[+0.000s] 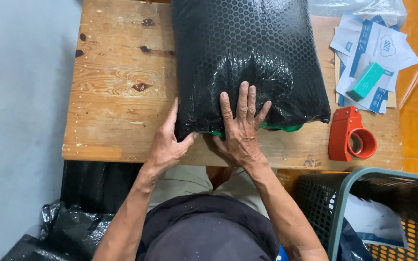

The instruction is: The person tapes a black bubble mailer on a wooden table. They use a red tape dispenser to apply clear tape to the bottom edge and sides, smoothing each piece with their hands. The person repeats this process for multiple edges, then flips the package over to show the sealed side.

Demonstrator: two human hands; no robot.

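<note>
A big black bubble-wrap parcel [247,53] lies on the wooden table [117,92], with a strip of green showing along its near edge. My right hand [240,128] lies flat on the parcel's near edge, fingers spread and pressing down. My left hand [168,142] rests at the parcel's near left corner, thumb under the corner and fingers along its side.
A red tape dispenser [350,135] stands at the table's near right. Behind it lie white and blue papers [376,46] with a teal block [365,81] on top. A grey-green mesh basket [364,212] sits at lower right, black plastic bags [73,222] at lower left.
</note>
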